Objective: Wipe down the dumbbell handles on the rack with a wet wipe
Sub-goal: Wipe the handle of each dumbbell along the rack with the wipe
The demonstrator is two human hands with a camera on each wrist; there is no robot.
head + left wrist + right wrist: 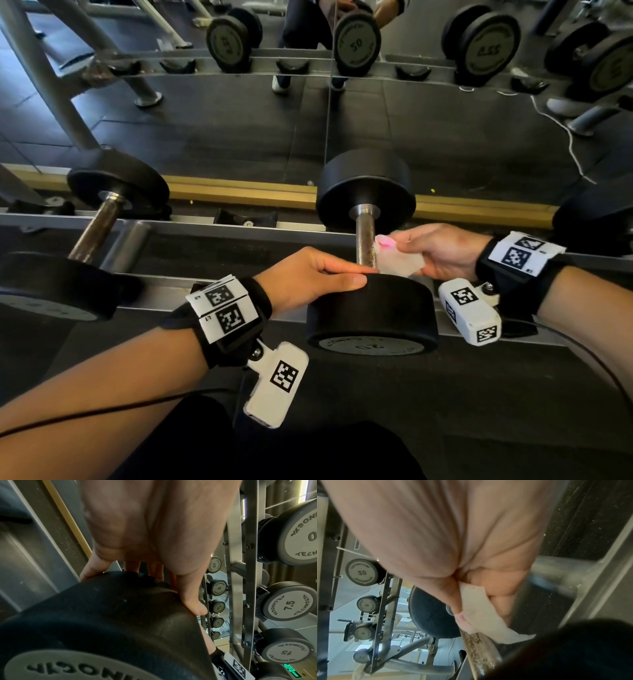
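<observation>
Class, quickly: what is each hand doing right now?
Left hand: open, fingers resting on the dumbbell.
Right hand: pinching the wipe against the handle.

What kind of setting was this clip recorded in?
Very likely a commercial gym's free-weights area: black round-headed dumbbells with steel handles sit on a long grey metal rack, a wall mirror reflects more numbered dumbbells, and a second upright steel rack of numbered dumbbells stands nearby.

Matt black rubber dumbbell (371, 308), pitted metal handle (364, 240), thin cloth wipe (399, 263).

Right hand (442, 251) pinching wipe (399, 262), apparently touching handle (364, 240)
</observation>
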